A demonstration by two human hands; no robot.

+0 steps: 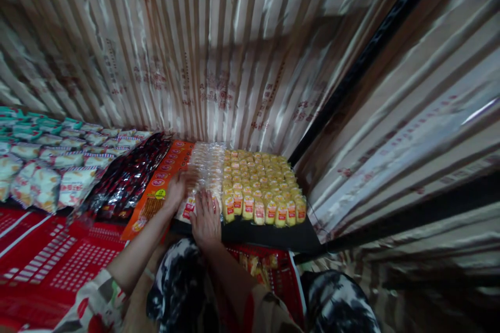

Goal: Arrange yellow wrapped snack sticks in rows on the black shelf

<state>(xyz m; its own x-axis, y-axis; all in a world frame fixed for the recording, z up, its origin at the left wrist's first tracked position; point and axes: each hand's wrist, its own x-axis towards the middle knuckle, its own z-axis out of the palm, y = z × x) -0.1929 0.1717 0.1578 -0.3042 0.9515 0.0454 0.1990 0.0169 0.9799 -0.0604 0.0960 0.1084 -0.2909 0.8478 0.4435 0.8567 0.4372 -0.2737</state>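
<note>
My right hand (207, 217) lies flat, fingers apart, on a row of small clear-wrapped snack packs (207, 158) with red-and-white labels. Just to its left, my left hand (177, 188) rests at the edge between those packs and a flat orange snack bag (166, 166). Its fingers reach out over the clear wrap and are somewhat blurred. Close on the right stand tight rows of small yellow packs (265, 182) with red labels. A dark, shiny plastic-wrapped bundle (125, 179) lies left of the orange bag.
White snack bags (76, 184) fill the shelf's left side, some green-topped. The black shelf (273, 237) has an upright post (351, 73) at right. Printed corrugated sheeting (234, 52) stands behind. Below are a red basket (78, 260) and a red crate (287, 276) holding packs.
</note>
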